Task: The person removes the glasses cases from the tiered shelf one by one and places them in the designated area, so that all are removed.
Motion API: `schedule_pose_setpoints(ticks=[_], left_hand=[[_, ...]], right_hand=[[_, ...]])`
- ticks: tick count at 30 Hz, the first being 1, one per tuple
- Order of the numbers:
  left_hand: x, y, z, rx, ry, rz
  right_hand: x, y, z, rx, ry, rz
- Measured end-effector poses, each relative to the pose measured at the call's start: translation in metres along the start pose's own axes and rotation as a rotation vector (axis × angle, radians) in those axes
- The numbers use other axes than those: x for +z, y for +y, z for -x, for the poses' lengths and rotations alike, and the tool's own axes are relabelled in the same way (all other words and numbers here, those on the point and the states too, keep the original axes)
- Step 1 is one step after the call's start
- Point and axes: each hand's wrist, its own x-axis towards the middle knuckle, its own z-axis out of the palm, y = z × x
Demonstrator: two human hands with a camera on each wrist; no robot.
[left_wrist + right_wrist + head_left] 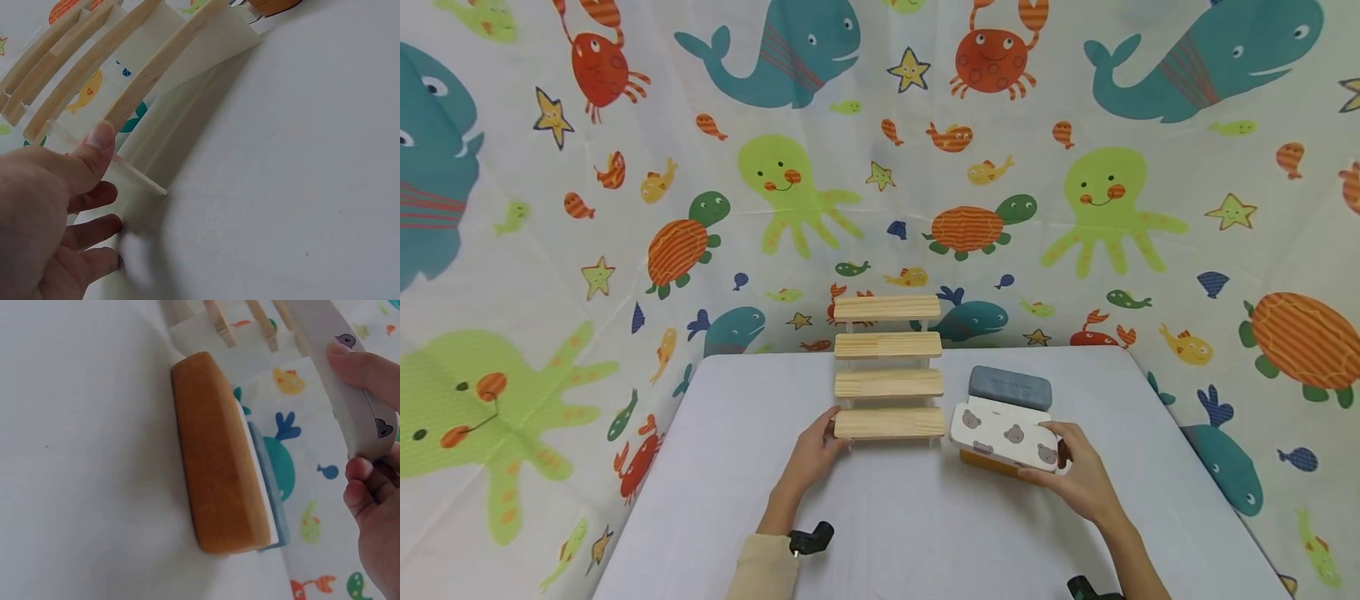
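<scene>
A four-tier wooden display stand (pixel 889 423) with clear side supports stands towards the back of the table. At the left end of its lowest plank my left hand (pixel 812 454) grips the stand, thumb on the plank's end in the left wrist view, other fingers curled beside the support. My right hand (pixel 1078 475) pinches the right end of a white, bear-printed case (pixel 1003 435), which looks like a glasses case. It is held raised above a brown case (pixel 215 462), whose top it covers in the head view. Behind lie a plain white case (pixel 1000 406) and a blue-grey case (pixel 1010 387).
The white-covered table (pixel 895 525) reaches back to a curtain (pixel 880 233) printed with sea animals, which also hangs along both sides. The cases lie to the right of the stand, close together. A black wrist-camera mount (pixel 811 539) sits on the left wrist.
</scene>
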Motion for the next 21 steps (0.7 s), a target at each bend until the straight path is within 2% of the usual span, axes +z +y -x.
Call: schedule_pose_setpoints(ticks=[5, 21], left_hand=[[-0.001, 0.000, 0.001, -0.011, -0.005, 0.016], [0.000, 0.002, 0.000, -0.024, -0.004, -0.002]], right_hand=[[0.004, 0.006, 0.006, 0.008, 0.009, 0.014], [0.015, 0.016, 0.029, 0.124, -0.099, 0.005]])
